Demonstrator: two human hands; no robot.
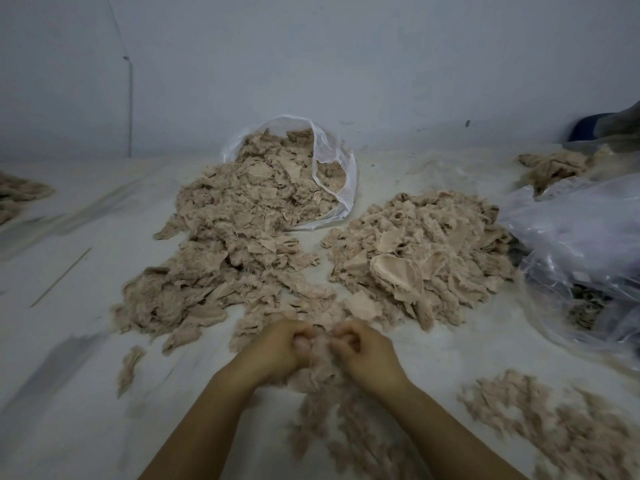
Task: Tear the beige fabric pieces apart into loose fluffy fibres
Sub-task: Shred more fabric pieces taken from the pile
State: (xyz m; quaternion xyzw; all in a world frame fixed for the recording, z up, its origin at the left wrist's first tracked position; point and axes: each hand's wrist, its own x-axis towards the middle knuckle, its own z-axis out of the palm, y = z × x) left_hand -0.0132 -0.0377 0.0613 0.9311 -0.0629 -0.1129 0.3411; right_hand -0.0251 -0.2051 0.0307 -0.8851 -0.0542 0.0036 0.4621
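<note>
While both fists are curled tight, the left hand and right hand sit close together near centre, each clamped on one side of the same beige fabric piece; it bunches between them, fuzzy and frayed at the edges, hanging just above the white sheet. Loose fluff trails below the hands toward the near edge, blurred. More fluff in a flat patch at near right. Far left of centre, a big heap of scraps spills from a clear bag lying on its side, mouth facing near. Right of that, a second heap, apart from the first, with smoother pale pieces mixed in. Crumpled clear plastic at the right edge overlaps that side of the sheet. One small scrap lies alone at near left. Plain wall behind.
</note>
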